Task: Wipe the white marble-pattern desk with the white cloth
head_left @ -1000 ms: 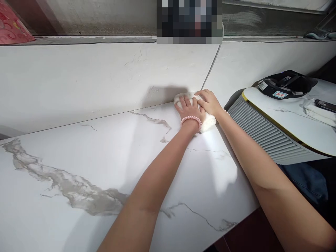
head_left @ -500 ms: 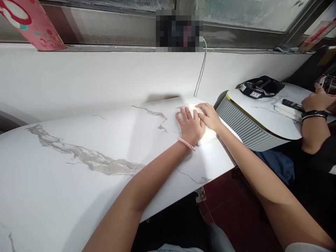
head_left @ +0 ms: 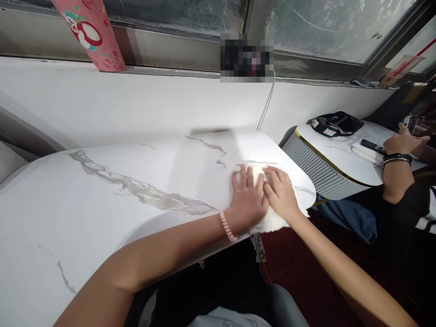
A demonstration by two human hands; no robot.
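Note:
A white cloth (head_left: 272, 221) lies on the marble-patterned tabletop (head_left: 190, 177) near its right end, its lower edge reaching over the table's front edge. My left hand (head_left: 248, 197) presses flat on it with the fingers spread; a pink coiled band circles that wrist. Beside it, my right hand (head_left: 281, 193) also rests on the cloth, fingers outstretched and thumb close to the left hand. Much of the cloth is hidden under both palms.
To the right stands a ribbed side cabinet (head_left: 313, 168) bearing a black headset-like item (head_left: 335, 123) and a dark remote (head_left: 373, 147). Another person's hand (head_left: 402, 141) is beyond it. A white wall and a window ledge with a pink decorated panel (head_left: 98, 41) run behind.
Both hands have slid the cloth from the back of the table toward the front edge, nearer my body. The camera view has shifted slightly.

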